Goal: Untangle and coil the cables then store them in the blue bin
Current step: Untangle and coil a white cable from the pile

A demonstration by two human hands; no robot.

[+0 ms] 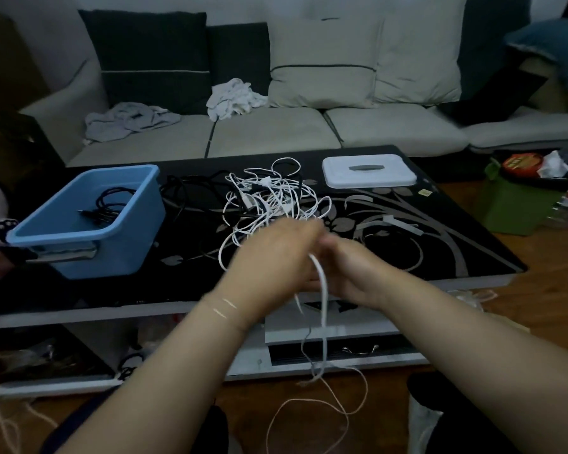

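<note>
Up front, both hands meet over the near edge of the desk [440, 224], blurred by motion. The left hand [273, 257] and right hand [348, 267] are pressed close together with fingers curled, and a white cable [323, 290] comes out from between them and hangs down past the desk's edge to the floor [473, 322]. Each grip looks closed around that cable (the blur hides exactly which fingers pinch it).

Behind the hands, partly hidden by them, lies the tangle [269, 198] of white cables, with black cables [191, 188] spread just to its left. The bin [125, 244] stands at the desk's left end, well apart from the hands, and holds one coiled black cable [109, 204]. A white lid [369, 170] with a grey handle lies flat at the far right of the desk.

Beyond the desk stands a sofa [276, 132] with dark and pale cushions; a grey cloth [128, 119] and a white cloth [233, 98] lie crumpled on its seat. A green box [512, 204] sits on the floor to the right, with bags piled on it. Thin pale cord [309, 404] loops over the floor below the hands.
</note>
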